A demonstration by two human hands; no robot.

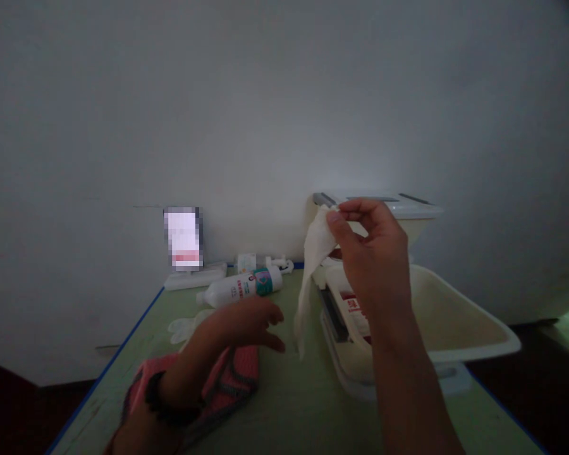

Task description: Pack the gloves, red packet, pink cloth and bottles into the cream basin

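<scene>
Pinched between thumb and fingertips, a thin white glove (315, 243) hangs limp from my right hand (375, 253), its narrow end dangling above the table. My left hand (246, 322) is held lower and to the left, fingers apart and curved, with nothing in it. Under that arm lies a folded pink and grey towel (239, 373). A second pale, glove-like piece (180, 328) rests on the table, partly hidden by my left wrist. Just beyond my left hand, a white bottle (237, 287) with a green and purple label lies on its side.
A cream plastic basin (459, 316) sits on a pale container (348, 376) at the right. Behind it stands a white-lidded box (384, 205) against the wall. A phone (184, 239) stands upright at the table's back left. A white pump head (279, 263) lies near the wall.
</scene>
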